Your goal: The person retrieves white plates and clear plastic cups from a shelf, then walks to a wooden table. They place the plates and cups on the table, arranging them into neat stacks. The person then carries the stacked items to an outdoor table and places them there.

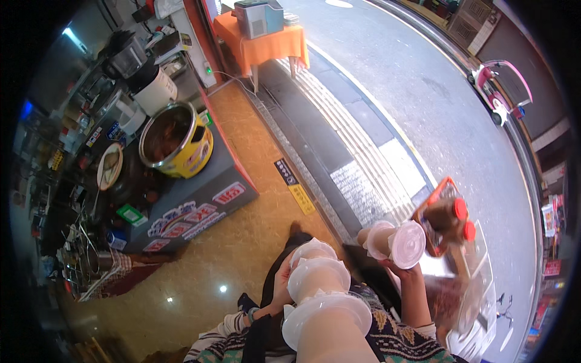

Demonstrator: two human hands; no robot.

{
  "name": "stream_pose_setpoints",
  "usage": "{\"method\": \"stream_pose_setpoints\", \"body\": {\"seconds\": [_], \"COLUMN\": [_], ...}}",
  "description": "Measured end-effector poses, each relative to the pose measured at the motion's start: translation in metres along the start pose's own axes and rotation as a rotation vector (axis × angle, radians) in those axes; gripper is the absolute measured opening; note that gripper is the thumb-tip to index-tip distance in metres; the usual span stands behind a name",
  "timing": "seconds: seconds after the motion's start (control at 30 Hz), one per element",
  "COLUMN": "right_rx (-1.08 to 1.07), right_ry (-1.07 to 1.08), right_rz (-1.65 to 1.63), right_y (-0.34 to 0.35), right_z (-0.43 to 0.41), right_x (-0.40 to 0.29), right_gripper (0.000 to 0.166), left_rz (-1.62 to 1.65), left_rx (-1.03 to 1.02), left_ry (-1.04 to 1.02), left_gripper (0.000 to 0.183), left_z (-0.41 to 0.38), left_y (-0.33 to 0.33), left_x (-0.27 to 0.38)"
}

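Observation:
A long stack of lidded plastic cups (320,279) with a pale brown filling leans up against my front. At its far end my left hand (283,279) is curled around the stack's side, fingers partly hidden behind the cups. To the right, my right hand (403,268) grips a shorter stack of similar cups (386,242), tilted on its side with a translucent lid facing up. Thin white wrapping or film sticks out between the cups of both stacks.
At right stand red-capped jars (447,215) in an orange basket (440,187), beside a glass-sided case (483,277). A counter (206,199) at left holds a yellow pot (193,152) and a blender (129,56). An orange-covered table (272,43) stands ahead by the street.

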State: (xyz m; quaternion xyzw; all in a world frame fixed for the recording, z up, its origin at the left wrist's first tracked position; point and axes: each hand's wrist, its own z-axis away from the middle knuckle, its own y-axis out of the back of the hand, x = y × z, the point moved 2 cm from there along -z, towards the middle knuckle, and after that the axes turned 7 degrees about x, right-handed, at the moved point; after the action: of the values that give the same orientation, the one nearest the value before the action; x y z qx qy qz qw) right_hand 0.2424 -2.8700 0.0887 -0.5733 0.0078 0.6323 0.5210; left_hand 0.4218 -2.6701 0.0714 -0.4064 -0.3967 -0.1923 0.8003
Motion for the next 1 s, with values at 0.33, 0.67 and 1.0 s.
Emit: {"method": "stream_pose_setpoints", "body": {"seconds": [0.33, 0.67, 1.0], "right_rx": [0.193, 0.372, 0.352], "right_ry": [0.058, -0.234, -0.313], "right_rz": [-0.036, -0.348, -0.168], "right_y": [0.047, 0.126, 0.237], "right_z": [-0.311, -0.611, -0.935], "right_x": [-0.129, -0.237, -0.336], "right_gripper": [0.085, 0.046, 0.045], "left_rz": [0.018, 0.062, 0.219], "left_rx": [-0.024, 0.031, 0.233], "left_ry": [-0.001, -0.019, -0.061], "left_gripper": [0.037, 0.037, 0.037], "left_z": [-0.361, -0.669, -0.985], "left_y": [-0.06, -0.112, -0.142], "left_x": [0.088, 0.11, 0.094]}}
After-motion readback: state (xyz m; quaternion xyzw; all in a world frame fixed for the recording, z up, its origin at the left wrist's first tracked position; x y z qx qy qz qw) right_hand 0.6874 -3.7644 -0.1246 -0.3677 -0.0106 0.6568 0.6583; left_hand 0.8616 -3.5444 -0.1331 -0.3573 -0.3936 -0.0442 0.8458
